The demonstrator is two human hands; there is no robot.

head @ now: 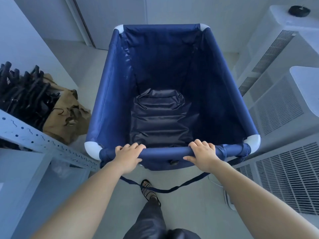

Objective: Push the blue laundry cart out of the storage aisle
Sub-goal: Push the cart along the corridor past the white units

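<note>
The blue laundry cart stands straight ahead of me, a deep fabric bin with white corner caps and nothing inside but its creased liner. My left hand grips the near top rail left of centre, fingers curled over it. My right hand grips the same rail right of centre. A blue strap hangs from the cart's near side and loops down to the floor by my sandalled foot.
A metal shelf rack runs along the left, with black hangers and a brown paper bag beside the cart. White vented appliance units line the right. Grey floor and a white wall with a door frame lie ahead.
</note>
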